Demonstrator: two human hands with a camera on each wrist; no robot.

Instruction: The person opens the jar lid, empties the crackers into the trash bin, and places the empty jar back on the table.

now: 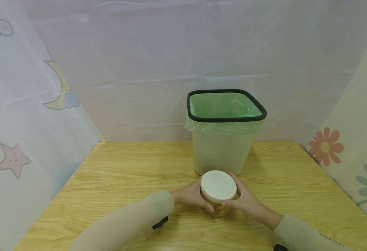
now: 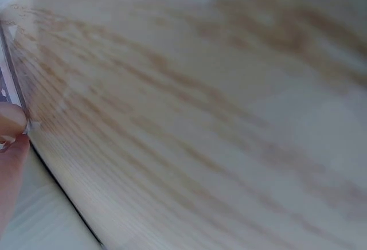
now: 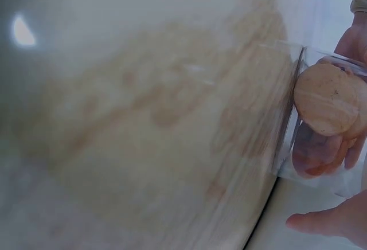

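Note:
A clear jar (image 1: 220,211) with a white round lid (image 1: 218,185) stands on the table in the head view, between both hands. My left hand (image 1: 189,194) grips the jar's side from the left, its thumb across the front. From the right, my right hand (image 1: 245,198) holds the lid's rim, thumb in front and fingers behind. Through the clear wall in the right wrist view, round tan biscuit-like pieces (image 3: 325,99) show inside. Only a bit of the left hand (image 2: 10,141) and the jar's edge appear in the left wrist view.
Right behind the jar stands a white bin (image 1: 222,150) with a black rim (image 1: 227,120) and a green bag lining it. Wood-grain table (image 1: 133,167) surface spreads around the hands. Printed cloth walls (image 1: 149,69) close off the back and sides.

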